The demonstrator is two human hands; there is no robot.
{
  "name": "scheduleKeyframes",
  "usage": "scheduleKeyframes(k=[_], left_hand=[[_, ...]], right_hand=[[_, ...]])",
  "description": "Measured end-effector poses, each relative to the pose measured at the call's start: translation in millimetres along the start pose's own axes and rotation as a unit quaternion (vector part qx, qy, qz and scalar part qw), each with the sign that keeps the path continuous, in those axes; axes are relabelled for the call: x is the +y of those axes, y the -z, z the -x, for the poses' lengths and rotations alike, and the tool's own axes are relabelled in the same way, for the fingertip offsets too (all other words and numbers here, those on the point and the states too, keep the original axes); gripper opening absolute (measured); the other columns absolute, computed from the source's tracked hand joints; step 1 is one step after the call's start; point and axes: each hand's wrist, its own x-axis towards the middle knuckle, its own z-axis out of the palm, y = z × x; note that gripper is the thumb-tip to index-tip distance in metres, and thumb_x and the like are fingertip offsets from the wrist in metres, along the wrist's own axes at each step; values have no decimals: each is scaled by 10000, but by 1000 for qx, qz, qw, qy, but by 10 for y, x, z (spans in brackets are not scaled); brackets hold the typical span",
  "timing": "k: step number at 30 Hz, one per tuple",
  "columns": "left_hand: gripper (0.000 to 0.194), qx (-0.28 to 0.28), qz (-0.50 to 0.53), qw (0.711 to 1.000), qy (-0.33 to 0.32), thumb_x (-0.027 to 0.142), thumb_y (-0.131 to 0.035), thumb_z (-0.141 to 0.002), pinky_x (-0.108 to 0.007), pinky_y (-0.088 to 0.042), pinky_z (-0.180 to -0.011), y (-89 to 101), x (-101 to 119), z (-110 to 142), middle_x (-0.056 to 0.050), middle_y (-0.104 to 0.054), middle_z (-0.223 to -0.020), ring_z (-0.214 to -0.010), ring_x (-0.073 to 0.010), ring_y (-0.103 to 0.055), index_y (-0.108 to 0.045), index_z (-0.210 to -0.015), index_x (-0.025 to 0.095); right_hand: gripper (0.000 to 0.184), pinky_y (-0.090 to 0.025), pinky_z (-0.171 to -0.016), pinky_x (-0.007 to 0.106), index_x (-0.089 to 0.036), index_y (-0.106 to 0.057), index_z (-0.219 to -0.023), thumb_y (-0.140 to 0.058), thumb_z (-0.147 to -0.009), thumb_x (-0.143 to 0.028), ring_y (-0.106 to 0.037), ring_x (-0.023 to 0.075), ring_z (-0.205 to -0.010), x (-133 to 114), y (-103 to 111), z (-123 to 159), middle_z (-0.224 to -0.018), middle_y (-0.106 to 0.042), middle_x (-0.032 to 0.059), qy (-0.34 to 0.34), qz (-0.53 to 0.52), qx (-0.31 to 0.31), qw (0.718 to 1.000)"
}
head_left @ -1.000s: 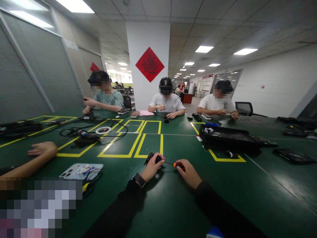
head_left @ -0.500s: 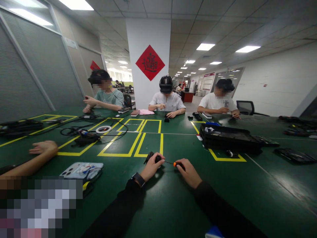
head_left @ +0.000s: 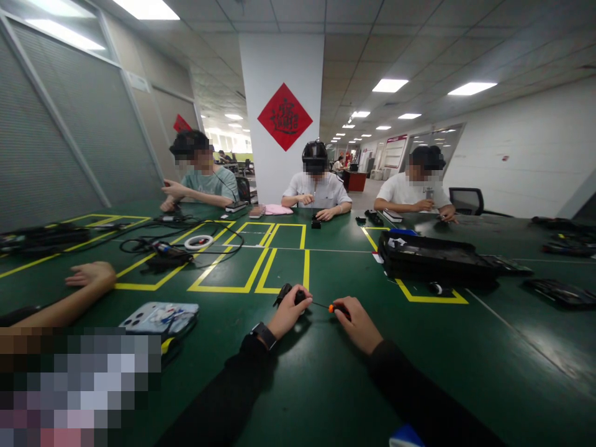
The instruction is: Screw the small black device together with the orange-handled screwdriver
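My left hand (head_left: pixel 287 312) is closed around a small black device (head_left: pixel 283 293) low over the green table; my fingers cover much of it, and its kind does not show. In my right hand (head_left: pixel 356 324) is a screwdriver (head_left: pixel 331 308) with an orange-and-black handle, lying nearly level. Its thin shaft points left and reaches the side of the black device by my left fingertips. Whether the tip sits in a screw is too small to see.
A black case (head_left: pixel 433 254) with parts lies at right. Cables (head_left: pixel 161 248), a white tape ring (head_left: pixel 198 242) and a pale blue phone-like item (head_left: pixel 161 316) are at left. A co-worker's arm (head_left: pixel 88 282) rests at far left; three people sit opposite.
The whole view has shifted slightly, moving the scene a little to the right. Both hands keep their hold, with the screwdriver still against the black device.
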Motion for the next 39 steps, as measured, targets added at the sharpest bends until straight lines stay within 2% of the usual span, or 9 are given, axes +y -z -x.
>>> scheduleKeyframes(k=[4, 10, 16, 23, 27, 30, 33, 39], left_hand=[[148, 2, 6, 1000, 8, 309, -514, -753, -250, -406, -729, -2, -12, -7, -4, -561, -853, -792, -133, -520, -511, -838, 187], [172, 7, 1, 1000, 15, 334, -506, -758, -243, -409, -713, -8, -20, -9, -13, -562, -854, -780, -132, -516, -510, -837, 181], [171, 0, -1, 1000, 0, 327, -515, -754, -239, -403, -715, -11, -51, -8, -6, -548, -852, -787, -128, -508, -505, -848, 185], [186, -7, 11, 1000, 17, 331, -516, -754, -225, -415, -659, -3, -51, 2, -13, -549, -884, -768, -123, -512, -498, -869, 186], [182, -8, 13, 1000, 22, 320, -518, -751, -230, -424, -662, -1, -22, 9, -17, -558, -888, -768, -126, -524, -501, -869, 182], [149, -3, 5, 1000, 10, 277, -531, -741, -260, -419, -748, 4, -14, 7, -23, -571, -887, -825, -140, -533, -506, -850, 179], [155, -6, 3, 1000, -2, 198, -560, -701, -284, -399, -816, 5, -31, 1, -21, -574, -886, -857, -144, -535, -499, -842, 177], [189, -13, 26, 1000, -9, 100, -508, -678, -278, -406, -799, -5, -75, -17, -15, -561, -896, -814, -123, -544, -479, -851, 172]], right_hand=[[177, -380, -841, 325, -186, -577, -880, -407, -842, -221, -482, 177, -907, -2, 11, -5, -912, -551, 58, 14, 13, -1, 1000], [168, -411, -776, 300, -184, -555, -945, -491, -800, -241, -502, 168, -851, 0, 3, 11, -912, -552, 51, -3, 3, -15, 1000], [216, -387, -834, 328, -183, -595, -904, -390, -850, -224, -495, 178, -901, 15, 2, -14, -901, -569, 63, 21, 10, -12, 1000], [152, -423, -760, 303, -193, -555, -926, -504, -788, -232, -518, 163, -827, 31, 1, 14, -891, -562, 42, 5, -14, -18, 1000], [162, -385, -853, 343, -190, -564, -934, -499, -795, -244, -481, 188, -946, 13, -8, 6, -950, -555, 61, 28, 13, 2, 1000], [174, -340, -913, 370, -184, -598, -841, -433, -831, -239, -449, 197, -1019, 30, -14, -11, -970, -558, 69, 35, 25, 17, 999], [142, -392, -849, 336, -187, -595, -841, -474, -805, -250, -509, 176, -926, 58, -9, -12, -923, -581, 49, 11, -11, -1, 1000], [194, -442, -730, 261, -197, -574, -923, -537, -754, -285, -577, 136, -771, -5, 18, 27, -825, -621, 5, -27, -87, -21, 996]])
